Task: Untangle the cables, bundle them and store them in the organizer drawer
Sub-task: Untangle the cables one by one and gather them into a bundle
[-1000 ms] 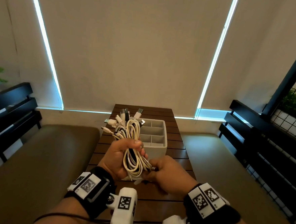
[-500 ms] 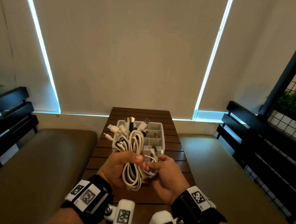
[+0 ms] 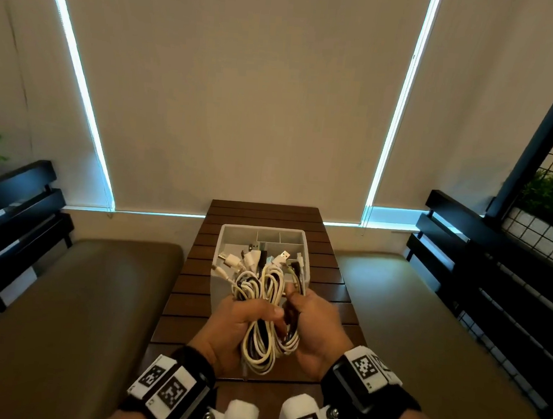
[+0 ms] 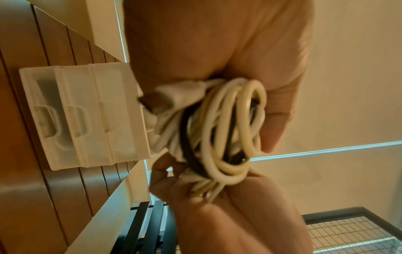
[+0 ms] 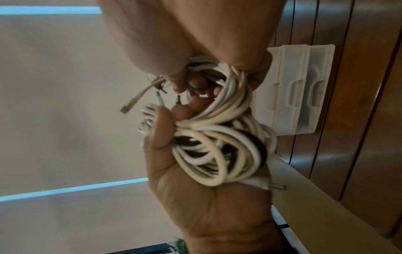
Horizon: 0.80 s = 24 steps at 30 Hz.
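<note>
Wooden slats of the table (image 3: 334, 298) run bare along both long edges, the white organizer (image 3: 224, 238) standing mid-width. Above its near rim, the left hand (image 3: 231, 327) grips the cable bundle (image 3: 266, 306); the right hand (image 3: 319, 323) pinches strands beside it.

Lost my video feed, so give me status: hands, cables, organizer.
Left hand grips cable bundle mid-coil; right hand holds its right side. Bundle raised over the white organizer on the table. Drawers shut; nothing blocking.
</note>
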Available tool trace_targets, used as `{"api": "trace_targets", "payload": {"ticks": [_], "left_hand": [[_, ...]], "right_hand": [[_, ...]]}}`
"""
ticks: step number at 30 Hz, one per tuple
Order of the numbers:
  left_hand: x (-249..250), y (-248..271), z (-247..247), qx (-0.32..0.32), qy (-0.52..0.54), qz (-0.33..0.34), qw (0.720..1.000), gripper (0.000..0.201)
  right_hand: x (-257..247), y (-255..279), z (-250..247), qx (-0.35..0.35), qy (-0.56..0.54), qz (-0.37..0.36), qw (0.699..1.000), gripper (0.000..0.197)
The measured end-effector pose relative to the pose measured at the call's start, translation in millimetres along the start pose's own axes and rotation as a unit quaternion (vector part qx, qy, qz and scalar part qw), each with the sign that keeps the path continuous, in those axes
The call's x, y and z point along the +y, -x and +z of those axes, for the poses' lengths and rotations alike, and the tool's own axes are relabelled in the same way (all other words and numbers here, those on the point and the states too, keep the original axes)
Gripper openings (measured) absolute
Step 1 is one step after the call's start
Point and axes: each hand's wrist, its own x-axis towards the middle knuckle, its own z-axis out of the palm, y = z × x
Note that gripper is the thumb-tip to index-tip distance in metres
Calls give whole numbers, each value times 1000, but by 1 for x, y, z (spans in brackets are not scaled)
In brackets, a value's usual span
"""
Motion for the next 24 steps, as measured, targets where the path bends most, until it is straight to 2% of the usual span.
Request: {"api": "trace_targets", "payload": {"ticks": [5, 11, 14, 17, 19, 21, 22, 24], "left_hand": [[0, 1, 4, -4, -6, -6, 1000, 36], [6, -3, 2, 22, 13, -1, 1000, 56], [5, -5, 3, 61, -8, 1, 998, 45], [4, -7, 3, 94, -27, -9, 995, 33], [1, -5, 2, 108, -33, -23, 993, 20], [0, -3, 0, 117, -47, -33, 991, 13], [-1, 0, -1, 114, -49, -38, 992, 16], [-2, 3, -2, 103, -41, -47, 993, 43]], "right_hand": [[10, -3, -4, 24, 2, 4, 1000, 23], [-1, 0, -6, -33, 79, -26, 996, 22], [0, -5, -8, -20, 131, -49, 990, 20], [7, -12, -8, 25, 170, -56, 984, 21], [12, -14, -8, 43, 172, -53, 983, 24], [14, -14, -11, 37, 129, -37, 990, 24], [15, -13, -14, 18, 103, -12, 994, 22], [15, -17, -16, -10, 72, 19, 997, 26]]}}
